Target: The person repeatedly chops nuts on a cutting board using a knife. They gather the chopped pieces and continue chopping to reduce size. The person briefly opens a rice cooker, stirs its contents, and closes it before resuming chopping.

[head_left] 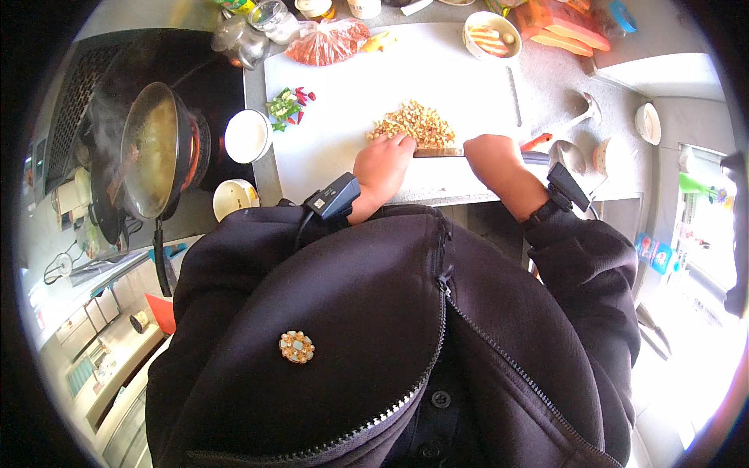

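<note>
A heap of finely chopped tan food (418,121) lies on a large white cutting board (339,169). Against its near edge stands a knife blade (439,152). My right hand (494,159) is closed at the blade's right end, apparently round the handle, which it hides. My left hand (383,164) rests at the blade's left end, fingertips on the near left side of the heap; whether it pinches the blade or food is unclear. Sliced green peppers (283,105) and red chili pieces (301,96) lie at the board's left.
A steaming wok (153,152) sits on the lit stove at left. White bowls (248,136) stand between stove and board. Behind are a bag of red food (327,42), jars (274,22) and a bowl of sliced food (491,36). A ladle (567,157) lies at right.
</note>
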`<state>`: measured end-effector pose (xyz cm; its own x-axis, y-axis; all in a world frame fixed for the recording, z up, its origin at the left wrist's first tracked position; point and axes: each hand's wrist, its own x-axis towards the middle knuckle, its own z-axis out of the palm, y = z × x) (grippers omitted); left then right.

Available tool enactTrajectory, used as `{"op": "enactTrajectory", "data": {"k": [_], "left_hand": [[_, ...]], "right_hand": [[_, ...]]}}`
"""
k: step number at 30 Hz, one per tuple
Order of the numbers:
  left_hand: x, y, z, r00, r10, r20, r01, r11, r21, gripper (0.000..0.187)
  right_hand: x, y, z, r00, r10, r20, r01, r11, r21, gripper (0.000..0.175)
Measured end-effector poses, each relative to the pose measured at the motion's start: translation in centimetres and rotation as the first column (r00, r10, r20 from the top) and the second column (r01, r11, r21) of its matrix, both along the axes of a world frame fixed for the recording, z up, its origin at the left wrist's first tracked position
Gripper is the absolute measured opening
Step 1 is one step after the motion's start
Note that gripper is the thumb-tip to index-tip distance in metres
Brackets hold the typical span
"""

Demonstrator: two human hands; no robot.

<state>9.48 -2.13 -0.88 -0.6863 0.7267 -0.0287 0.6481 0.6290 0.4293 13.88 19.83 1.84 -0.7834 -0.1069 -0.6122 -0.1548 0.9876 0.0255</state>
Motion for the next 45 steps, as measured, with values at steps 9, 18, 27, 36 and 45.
{"op": "enactTrajectory", "data": {"k": [9, 18, 27, 36, 45], "left_hand": [[0.1, 0.3, -0.2, 1.000, -0.011, 0.004, 0.012, 0.999, -0.051, 0.012], [0.3, 0.8, -0.2, 1.000, 0.026, -0.007, -0.027, 0.994, -0.102, 0.012], [0.2, 1.8, 0.1, 0.997, 0.075, -0.016, -0.076, 0.992, -0.105, 0.012], [0.1, 0.7, -0.1, 1.000, -0.005, 0.007, 0.006, 0.999, -0.048, 0.013], [1.6, 0.7, 0.5, 0.981, -0.119, 0.155, 0.123, 0.992, -0.015, 0.013]], "right_hand": [[0.8, 0.6, -1.1, 0.998, -0.008, -0.063, 0.005, 0.999, -0.046, 0.017], [0.2, 1.1, -1.8, 0.987, 0.051, -0.154, -0.058, 0.997, -0.041, 0.017], [-1.8, 2.3, -2.5, 0.990, 0.065, -0.124, -0.067, 0.998, -0.008, 0.019], [0.6, 0.5, -0.1, 0.997, -0.012, -0.074, 0.012, 1.000, 0.002, 0.017], [2.8, 2.0, 0.1, 0.998, 0.051, 0.024, -0.050, 0.998, -0.049, 0.016]]}}
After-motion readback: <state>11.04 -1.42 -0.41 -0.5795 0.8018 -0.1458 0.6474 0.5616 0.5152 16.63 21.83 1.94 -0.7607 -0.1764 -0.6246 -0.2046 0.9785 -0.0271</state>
